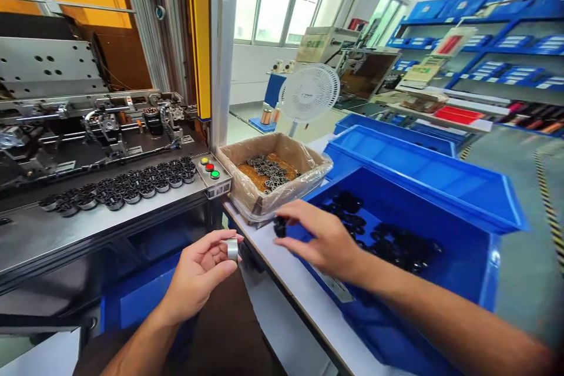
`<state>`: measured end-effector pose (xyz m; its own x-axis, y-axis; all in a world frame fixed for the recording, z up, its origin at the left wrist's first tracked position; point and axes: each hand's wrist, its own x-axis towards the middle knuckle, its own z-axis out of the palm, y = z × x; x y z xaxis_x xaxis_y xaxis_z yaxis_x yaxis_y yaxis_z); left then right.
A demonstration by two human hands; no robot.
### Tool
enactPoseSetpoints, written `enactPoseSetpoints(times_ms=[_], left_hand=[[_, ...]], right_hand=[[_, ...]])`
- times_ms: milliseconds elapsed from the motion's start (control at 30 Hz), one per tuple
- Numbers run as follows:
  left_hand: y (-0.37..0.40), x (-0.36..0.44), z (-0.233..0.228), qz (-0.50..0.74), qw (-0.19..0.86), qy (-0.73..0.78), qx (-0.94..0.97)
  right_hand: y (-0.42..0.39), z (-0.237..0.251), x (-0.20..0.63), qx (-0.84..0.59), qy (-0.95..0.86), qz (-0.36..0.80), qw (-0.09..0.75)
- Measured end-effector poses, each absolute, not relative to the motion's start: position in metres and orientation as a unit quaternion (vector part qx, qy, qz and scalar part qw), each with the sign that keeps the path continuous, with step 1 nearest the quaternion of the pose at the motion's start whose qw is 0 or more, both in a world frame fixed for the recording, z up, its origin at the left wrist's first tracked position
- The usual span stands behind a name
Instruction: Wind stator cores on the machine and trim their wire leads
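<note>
My left hand (200, 273) grips a silver metal ring (232, 249) between thumb and fingers, above my lap. Off to its right, my right hand (319, 241) pinches a small black plastic part (279, 226) over the white bench edge, beside the blue bin. Inside that blue bin (445, 205) lie many loose black parts (396, 244). A cardboard box lined with clear plastic (247, 197) stands just beyond my hands, with several metal-and-black cores (268, 170) in it. Rows of black-and-silver assembled pieces (150, 185) sit on the machine's metal ledge at left.
A machine with metal fixtures (106, 123) fills the left side. Its button box (211, 170) carries yellow, red and green buttons. Behind the cardboard box stands a white fan (309, 92). More blue bins (423, 158) stack at the right, before blue shelves (489, 41).
</note>
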<state>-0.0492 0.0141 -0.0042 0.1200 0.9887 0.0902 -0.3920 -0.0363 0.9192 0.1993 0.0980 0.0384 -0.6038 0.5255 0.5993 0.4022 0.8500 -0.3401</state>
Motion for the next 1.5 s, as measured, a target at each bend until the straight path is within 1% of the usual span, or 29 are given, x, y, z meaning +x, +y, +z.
enactPoseSetpoints(times_ms=[33,100,300,500,767,1000,1167,1300,1500], left_hand=[[0.012,-0.047,-0.002,0.569,0.611,0.329,0.443],[0.007,-0.043,0.0,0.558,0.621,0.314,0.451],[0.004,-0.027,-0.01,0.568,0.631,0.295,0.438],[0.005,-0.022,-0.008,0.548,0.63,0.33,0.441],[0.009,-0.016,-0.009,0.544,0.651,0.326,0.417],[0.008,-0.009,-0.012,0.577,0.602,0.355,0.423],[0.005,-0.014,-0.01,0.563,0.585,0.378,0.445],[0.003,-0.017,-0.009,0.56,0.577,0.381,0.456],[0.005,-0.015,-0.006,0.555,0.619,0.338,0.441]], right_hand=[[0.087,0.035,0.189,-0.218,-0.886,0.092,0.399],[0.069,0.027,0.175,-0.169,-0.876,0.098,0.441],[0.055,0.013,0.172,-0.142,-0.87,0.084,0.465],[0.06,0.011,0.175,-0.144,-0.865,0.09,0.472],[0.064,0.012,0.176,-0.125,-0.872,0.089,0.464],[0.064,0.012,0.176,-0.11,-0.88,0.086,0.454],[0.065,0.014,0.177,-0.103,-0.885,0.124,0.436],[0.066,0.014,0.177,-0.104,-0.889,0.122,0.428],[0.066,0.014,0.178,-0.092,-0.89,0.078,0.44]])
